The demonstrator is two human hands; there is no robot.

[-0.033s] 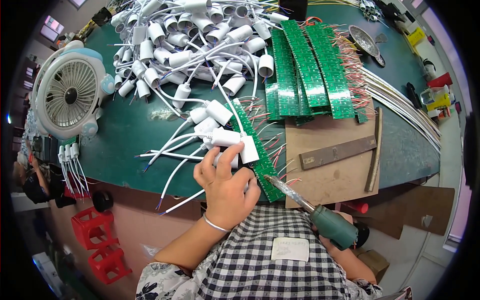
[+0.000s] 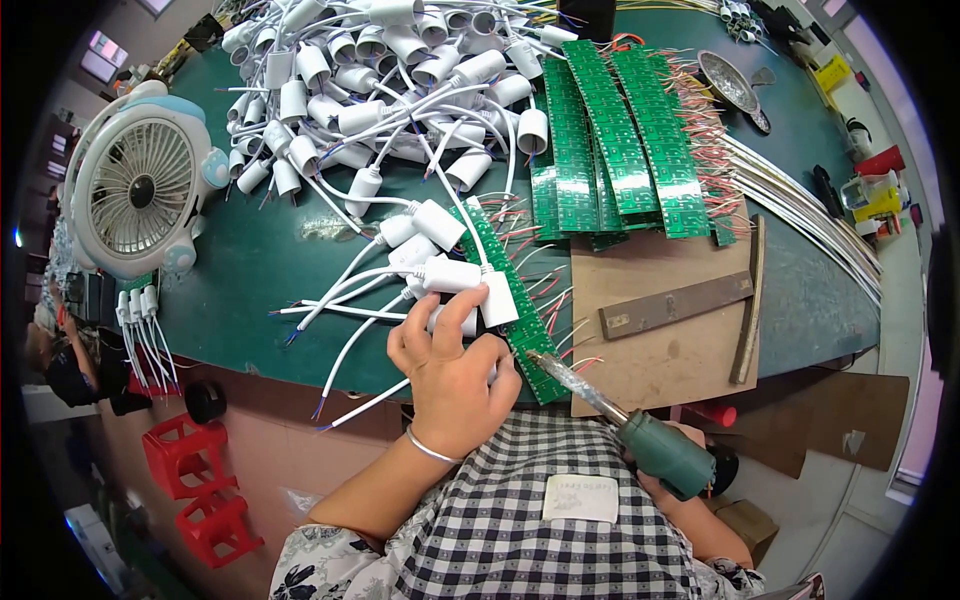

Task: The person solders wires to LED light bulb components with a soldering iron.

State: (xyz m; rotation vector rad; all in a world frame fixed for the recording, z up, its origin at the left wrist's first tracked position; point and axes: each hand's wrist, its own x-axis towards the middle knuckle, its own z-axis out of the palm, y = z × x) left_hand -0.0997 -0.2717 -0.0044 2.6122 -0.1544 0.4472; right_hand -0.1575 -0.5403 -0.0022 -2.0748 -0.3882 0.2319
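Observation:
My left hand (image 2: pixel 452 372) presses down on a white lamp socket (image 2: pixel 462 320) with white leads, at the near edge of the green table (image 2: pixel 260 260). A long green circuit strip (image 2: pixel 510 300) with red and white wire ends lies under and beside that socket. Only a small part of my right hand (image 2: pixel 692 492) shows; it grips a soldering iron by its green handle (image 2: pixel 662 455). The iron's metal tip (image 2: pixel 538 357) touches the near end of the strip, just right of my left fingers. More white sockets (image 2: pixel 440 272) lie just beyond my hand.
A big pile of white sockets with cords (image 2: pixel 390 70) fills the far table. Green circuit strips (image 2: pixel 620 140) are stacked at the right, above a wooden board (image 2: pixel 660 340) with a metal bar (image 2: pixel 675 305). A white fan (image 2: pixel 140 185) stands left, red crates (image 2: pixel 190 480) below.

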